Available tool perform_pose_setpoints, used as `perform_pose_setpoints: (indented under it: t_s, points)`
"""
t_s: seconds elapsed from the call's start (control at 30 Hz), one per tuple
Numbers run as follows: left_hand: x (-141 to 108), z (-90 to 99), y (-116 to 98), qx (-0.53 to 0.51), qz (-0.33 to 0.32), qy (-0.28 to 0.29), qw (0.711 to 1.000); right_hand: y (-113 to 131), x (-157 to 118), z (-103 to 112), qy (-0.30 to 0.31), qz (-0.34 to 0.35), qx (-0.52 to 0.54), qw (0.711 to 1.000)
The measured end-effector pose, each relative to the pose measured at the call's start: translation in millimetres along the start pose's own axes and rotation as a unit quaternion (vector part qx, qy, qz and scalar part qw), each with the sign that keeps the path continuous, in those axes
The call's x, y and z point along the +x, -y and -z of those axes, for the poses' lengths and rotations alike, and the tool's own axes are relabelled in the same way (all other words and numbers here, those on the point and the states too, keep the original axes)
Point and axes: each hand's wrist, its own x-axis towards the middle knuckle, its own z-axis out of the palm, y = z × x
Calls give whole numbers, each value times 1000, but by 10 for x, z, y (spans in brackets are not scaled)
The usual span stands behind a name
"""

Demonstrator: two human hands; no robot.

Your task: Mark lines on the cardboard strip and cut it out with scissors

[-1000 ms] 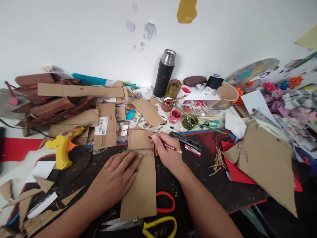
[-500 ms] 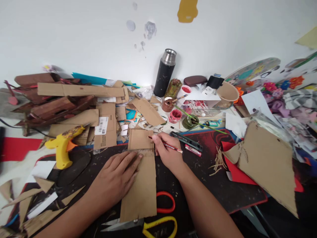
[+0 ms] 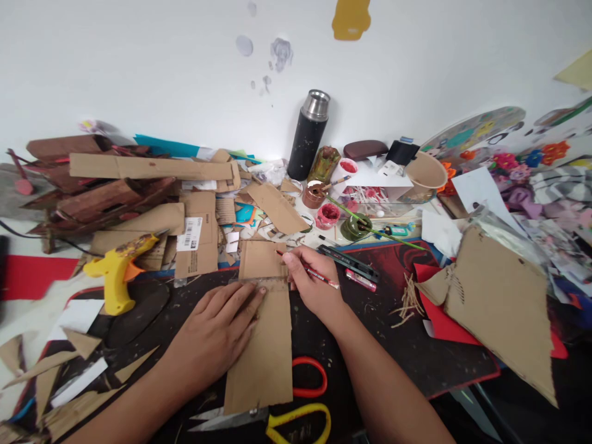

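A long cardboard strip (image 3: pixel 266 345) lies on the dark mat in front of me, with a clear ruler (image 3: pixel 272 283) across its upper part. My left hand (image 3: pixel 222 327) rests flat on the ruler and the cardboard, fingers stretched out. My right hand (image 3: pixel 314 280) is closed round a red pencil (image 3: pixel 324 279); its tip is over the strip's upper right part, above the ruler. Under the strip's lower end lie scissors (image 3: pixel 300 422) with red and yellow handles, their blades partly covered.
A yellow glue gun (image 3: pixel 118 277) and cardboard scraps (image 3: pixel 86 342) lie to the left. Paint pots (image 3: pixel 328 216) and a black flask (image 3: pixel 309 135) stand behind. A black cutter (image 3: pixel 346 262) lies right of my right hand; a large cardboard piece (image 3: pixel 502 308) is farther right.
The rear end of the pencil has tilted slightly down and left. My left hand, the ruler and the cardboard strip have stayed in place.
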Motion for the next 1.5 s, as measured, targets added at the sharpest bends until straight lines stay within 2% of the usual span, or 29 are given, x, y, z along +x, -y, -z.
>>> perform_pose_setpoints:
  t_s: [1.1, 1.3, 1.5]
  points:
    - [7, 11, -3, 0, -4, -5, 1000, -37, 13, -9, -6, -13, -6, 1000]
    - [21, 20, -7, 4, -7, -3, 1000, -6, 5, -22, -3, -5, 48, 999]
    - [10, 6, 0, 1, -6, -3, 1000, 28, -7, -59, 32, -35, 93, 995]
